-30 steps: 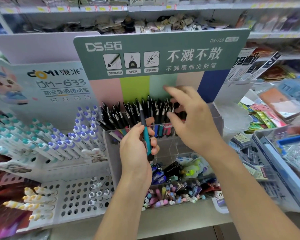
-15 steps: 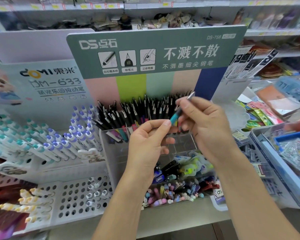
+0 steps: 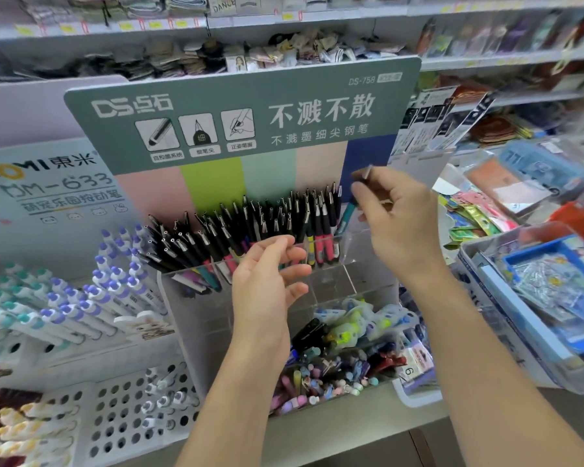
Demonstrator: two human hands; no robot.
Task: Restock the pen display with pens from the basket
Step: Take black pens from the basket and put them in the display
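Your right hand [image 3: 398, 224] pinches the light, stiff, slick teal pen [image 3: 346, 215] near its upper end over the pen display [image 3: 346, 261], while your left hand [image 3: 267, 274] hangs relaxed, holding nothing.

Both forearms bare, no sleeves; left hand [image 3: 267, 284], right hand [image 3: 402, 224] ungloved.

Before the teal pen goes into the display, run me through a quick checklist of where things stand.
1. Right hand pinches the teal pen: ok.
2. Pen over the right end of the clear display, beside the black-capped pens: ok.
3. Pen tip seated in a slot: cannot tell, the pens hide it.
4. Left hand holds nothing, fingers relaxed: ok.
5. Left hand out of the pen's path: ok.
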